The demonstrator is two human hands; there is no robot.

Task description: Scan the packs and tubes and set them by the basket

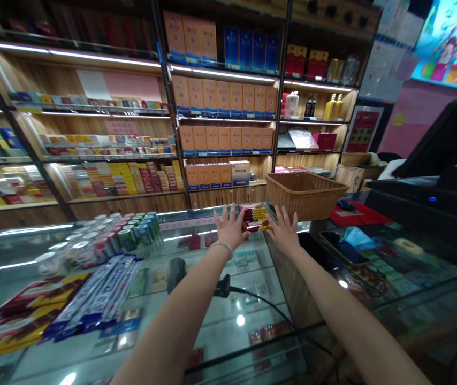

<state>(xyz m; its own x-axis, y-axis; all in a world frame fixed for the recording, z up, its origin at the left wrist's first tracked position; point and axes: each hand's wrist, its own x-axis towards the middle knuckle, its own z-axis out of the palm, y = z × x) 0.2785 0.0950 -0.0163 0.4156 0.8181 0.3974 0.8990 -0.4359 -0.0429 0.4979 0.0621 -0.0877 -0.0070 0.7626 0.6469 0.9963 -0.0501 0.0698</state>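
Observation:
Both my arms reach forward over a glass counter [212, 331]. My left hand [230, 227] and my right hand [282, 231] have their fingers spread on either side of a small stack of red and yellow cartons [256, 217] at the counter's far edge. The palms press against or sit right beside the stack's ends; whether they grip it is unclear. A bracelet circles my left wrist.
A wicker basket [304, 193] stands just right of the stack. A barcode scanner [177, 271] with its cable lies mid-counter. Small cans [132, 232] and long carton packs [92, 297] fill the left. Phones [343, 248] lie at right, a monitor [445, 139] beyond. Stocked shelves [220, 107] line the back.

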